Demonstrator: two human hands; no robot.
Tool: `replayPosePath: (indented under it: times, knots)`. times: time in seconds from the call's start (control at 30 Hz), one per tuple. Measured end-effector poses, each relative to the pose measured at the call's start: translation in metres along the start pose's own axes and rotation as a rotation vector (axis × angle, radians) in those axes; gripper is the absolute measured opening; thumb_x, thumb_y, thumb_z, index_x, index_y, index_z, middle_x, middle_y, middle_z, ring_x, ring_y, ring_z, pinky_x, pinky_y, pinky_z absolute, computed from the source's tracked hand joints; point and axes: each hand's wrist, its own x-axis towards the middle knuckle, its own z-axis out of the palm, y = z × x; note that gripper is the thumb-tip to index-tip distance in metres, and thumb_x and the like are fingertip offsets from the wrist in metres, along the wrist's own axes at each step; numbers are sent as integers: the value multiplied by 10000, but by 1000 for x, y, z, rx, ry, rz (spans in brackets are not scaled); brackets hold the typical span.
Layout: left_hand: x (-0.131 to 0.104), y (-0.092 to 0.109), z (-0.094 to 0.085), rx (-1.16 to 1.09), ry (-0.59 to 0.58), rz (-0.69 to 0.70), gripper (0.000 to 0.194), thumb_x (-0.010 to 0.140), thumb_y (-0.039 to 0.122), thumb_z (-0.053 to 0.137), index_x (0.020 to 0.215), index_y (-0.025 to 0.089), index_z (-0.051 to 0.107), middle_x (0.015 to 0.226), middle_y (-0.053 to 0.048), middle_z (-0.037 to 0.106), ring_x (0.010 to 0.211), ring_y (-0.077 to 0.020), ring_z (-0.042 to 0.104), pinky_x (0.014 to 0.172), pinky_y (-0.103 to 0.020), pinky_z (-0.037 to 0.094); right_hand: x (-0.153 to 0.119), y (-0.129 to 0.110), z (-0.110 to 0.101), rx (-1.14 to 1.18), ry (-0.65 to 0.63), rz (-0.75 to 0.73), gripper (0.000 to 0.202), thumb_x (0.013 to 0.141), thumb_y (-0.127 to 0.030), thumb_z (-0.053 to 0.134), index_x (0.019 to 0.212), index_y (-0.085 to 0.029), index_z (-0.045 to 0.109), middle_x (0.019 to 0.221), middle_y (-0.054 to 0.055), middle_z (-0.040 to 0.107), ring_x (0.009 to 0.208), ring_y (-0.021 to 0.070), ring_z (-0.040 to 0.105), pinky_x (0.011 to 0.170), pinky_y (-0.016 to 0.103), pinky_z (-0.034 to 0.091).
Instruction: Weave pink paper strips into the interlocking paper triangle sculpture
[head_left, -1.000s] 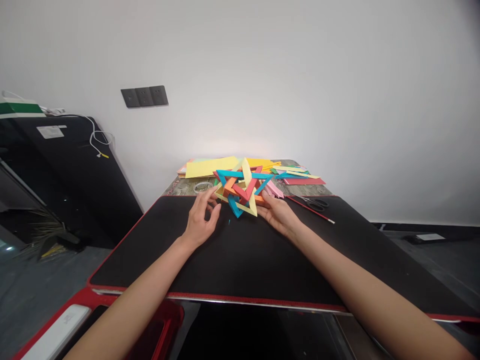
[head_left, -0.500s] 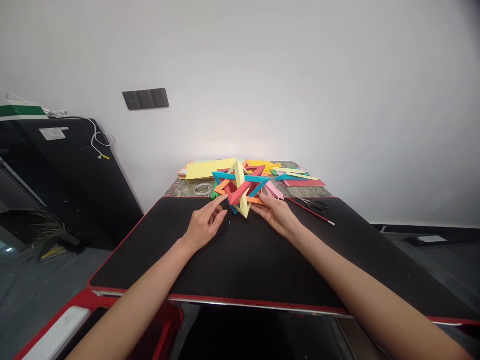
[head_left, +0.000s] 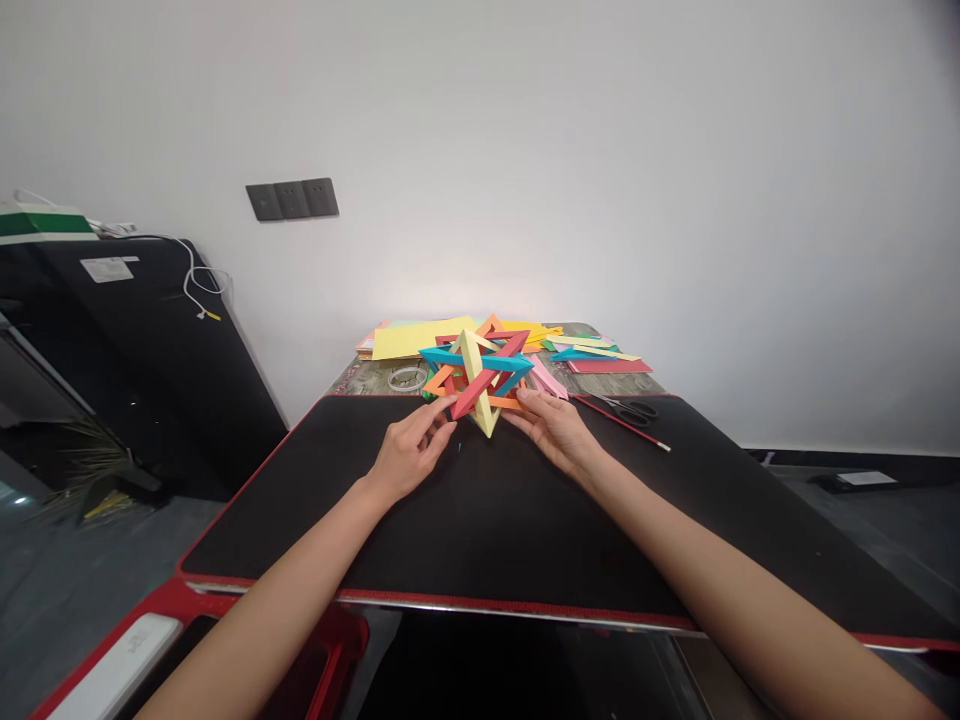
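Black mat (head_left: 480, 520) spreads under both hands. Paper star (head_left: 476, 375) stands just beyond and between them, one yellow point down. Left hand (head_left: 409, 450) pinches its near-left edge; right hand (head_left: 555, 430) clasps its right side, equally near.

Your left hand (head_left: 409, 452) and right hand (head_left: 556, 430) are both bare: no gloves, no rings that can be made out, no watch or band at either wrist. Your forearms are uncovered too, from the wrists all the way back to the lower edge of the view, so no sleeve or cuff shows anywhere. Your fingers are slim, with short nails carrying no polish that can be seen at this size. No marks, plasters or jewellery are visible on either arm. Nothing else of your body is in view.
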Motion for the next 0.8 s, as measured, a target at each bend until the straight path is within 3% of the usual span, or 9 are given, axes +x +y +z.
replayPosePath:
  times: [0.3, 0.47, 0.8]
  knots:
    - [0, 0, 0, 27, 54, -8, 414, 933, 242, 503, 1344, 230, 448, 835, -7, 601, 502, -54, 510, 506, -174, 454, 2, 2, -2, -12, -29, 0, 209, 610, -278, 847, 720, -155, 720, 874, 55, 752, 932, 208, 697, 908, 332, 548]
    - [1, 1, -1, 52, 32, 37, 296, 920, 222, 529, 1212, 217, 576, 764, 3, 570, 513, -62, 475, 523, -185, 438, 3, 3, -3, -19, -43, 0, 231, 579, -299, 865, 699, -169, 717, 864, 51, 756, 943, 223, 696, 931, 358, 538]
    - [2, 2, -1, 61, 32, 60, 272, 930, 184, 507, 1190, 188, 585, 749, -2, 578, 509, -67, 509, 523, -196, 447, 3, 5, -5, -47, -57, -11, 250, 586, -319, 857, 727, -163, 721, 878, 55, 748, 950, 223, 692, 939, 357, 528]
